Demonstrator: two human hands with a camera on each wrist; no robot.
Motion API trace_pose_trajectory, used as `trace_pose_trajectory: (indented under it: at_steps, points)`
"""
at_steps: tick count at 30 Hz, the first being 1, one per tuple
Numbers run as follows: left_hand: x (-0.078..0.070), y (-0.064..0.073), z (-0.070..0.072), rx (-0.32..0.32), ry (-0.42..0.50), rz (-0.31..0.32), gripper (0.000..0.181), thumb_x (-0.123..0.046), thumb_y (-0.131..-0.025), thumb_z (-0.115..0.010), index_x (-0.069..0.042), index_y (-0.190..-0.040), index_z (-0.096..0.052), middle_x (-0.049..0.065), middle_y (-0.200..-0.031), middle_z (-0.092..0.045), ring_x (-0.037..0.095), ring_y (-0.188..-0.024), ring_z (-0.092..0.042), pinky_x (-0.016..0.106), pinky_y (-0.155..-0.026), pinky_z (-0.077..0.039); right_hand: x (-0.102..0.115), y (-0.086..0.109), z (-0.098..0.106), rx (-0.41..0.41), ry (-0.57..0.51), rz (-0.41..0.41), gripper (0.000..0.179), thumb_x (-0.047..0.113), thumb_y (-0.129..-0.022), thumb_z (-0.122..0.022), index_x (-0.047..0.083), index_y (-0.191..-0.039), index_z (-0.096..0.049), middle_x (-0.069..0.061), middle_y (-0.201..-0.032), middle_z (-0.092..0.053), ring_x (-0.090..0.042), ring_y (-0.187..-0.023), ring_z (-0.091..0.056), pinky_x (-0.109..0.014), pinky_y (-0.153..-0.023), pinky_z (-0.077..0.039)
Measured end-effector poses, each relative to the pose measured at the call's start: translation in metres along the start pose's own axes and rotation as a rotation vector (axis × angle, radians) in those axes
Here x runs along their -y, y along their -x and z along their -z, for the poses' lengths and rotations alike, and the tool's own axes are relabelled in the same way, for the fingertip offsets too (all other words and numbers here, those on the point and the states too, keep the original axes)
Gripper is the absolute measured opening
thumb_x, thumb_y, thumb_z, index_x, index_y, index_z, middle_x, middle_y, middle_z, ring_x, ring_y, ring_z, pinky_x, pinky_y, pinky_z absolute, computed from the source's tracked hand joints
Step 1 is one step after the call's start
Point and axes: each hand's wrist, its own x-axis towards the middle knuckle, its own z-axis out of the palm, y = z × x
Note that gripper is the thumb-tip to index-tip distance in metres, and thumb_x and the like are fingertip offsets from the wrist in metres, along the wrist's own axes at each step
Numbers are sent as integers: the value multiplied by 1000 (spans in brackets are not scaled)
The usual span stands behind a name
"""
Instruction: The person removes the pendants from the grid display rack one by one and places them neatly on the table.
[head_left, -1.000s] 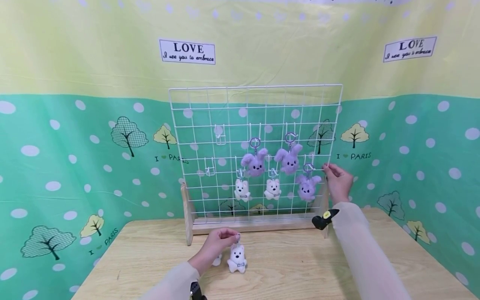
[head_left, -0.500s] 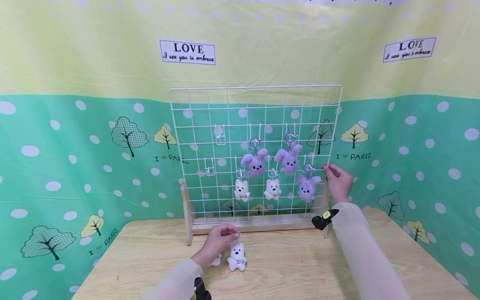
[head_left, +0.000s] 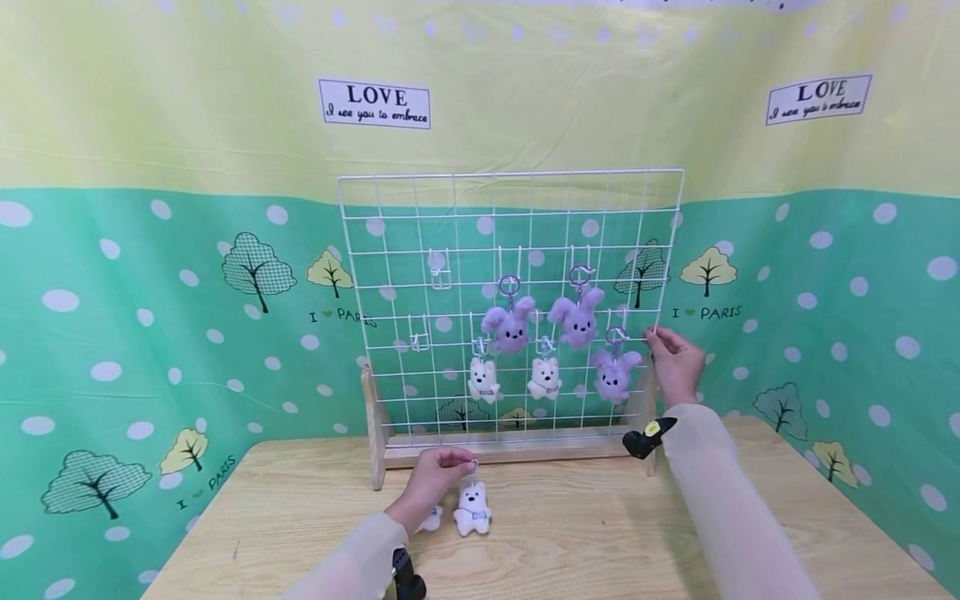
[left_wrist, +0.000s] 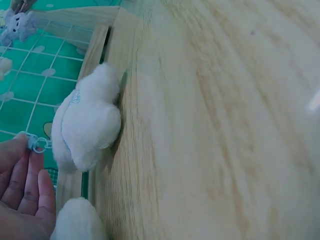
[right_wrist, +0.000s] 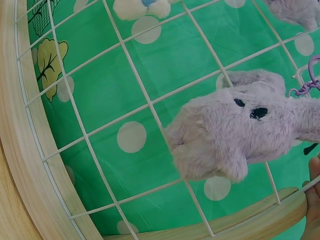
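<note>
My left hand [head_left: 431,487] pinches the ring of a white plush bear keychain [head_left: 472,508] between thumb and fingertips. The bear hangs upright in front of the grid rack, a blue band across its body in the left wrist view. Behind that hand a second white bear [head_left: 431,520] lies on the table, mostly hidden. My right hand [head_left: 678,367] pinches the right edge wire of the white wire grid [head_left: 510,174]. Beside it hangs a purple bunny keychain [head_left: 615,379], seen closer as a furry purple plush [right_wrist: 225,132] in the right wrist view.
Two more purple bunnies [head_left: 577,321] and two white bears [head_left: 545,379] hang from hooks on the grid. At its left are a bare upper hook [head_left: 442,280] and a bare lower hook [head_left: 420,342]. A wooden base [head_left: 510,450] supports the grid on the wooden table [head_left: 562,542].
My left hand has risen slightly with the white bear keychain, whose body has turned a little. The right hand has stayed at the grid's edge.
</note>
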Motion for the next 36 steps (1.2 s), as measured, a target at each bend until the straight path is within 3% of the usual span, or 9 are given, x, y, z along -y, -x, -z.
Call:
trace_pose_trajectory:
  at_steps: [6,14,23,31,36]
  points:
    - [4,-4,1,-22,-36,37,24,-17,-85,-70,0,-103,-68,2,-91,-69,13,-84,-61,28,-75,-51,3,3,0,7,-8,-8,34,29,-88,-66,11,-117,-66,-2,-114,-67,-3,-93,-61,-20,-87,-49]
    - [8,-8,3,-14,-72,-7,19,-7,-85,-69,4,-100,-68,9,-94,-70,14,-84,-62,30,-76,-53,3,6,1,10,-1,-1,34,30,-88,-65,12,-117,-66,-3,-116,-66,-5,-96,-61,-24,-91,-48]
    - [7,-9,5,-1,-87,-3,20,-9,-84,-69,3,-101,-68,8,-95,-70,15,-86,-64,31,-79,-53,2,5,0,2,-6,5,34,30,-88,-65,12,-116,-66,-3,-115,-67,-3,-93,-61,-24,-91,-48]
    - [-15,-11,12,-1,-76,-59,22,-13,-87,-68,1,-104,-69,10,-100,-70,19,-91,-65,32,-80,-53,0,3,1,6,-12,-4,35,30,-88,-65,12,-118,-65,-3,-117,-66,-2,-94,-62,-24,-92,-48]
    - [-45,-8,16,-18,-75,-92,18,-15,-86,-69,-4,-100,-71,9,-98,-71,16,-89,-65,32,-79,-53,1,4,0,8,-12,-11,34,29,-88,-66,12,-118,-65,-3,-117,-66,-2,-93,-62,-24,-91,-48]
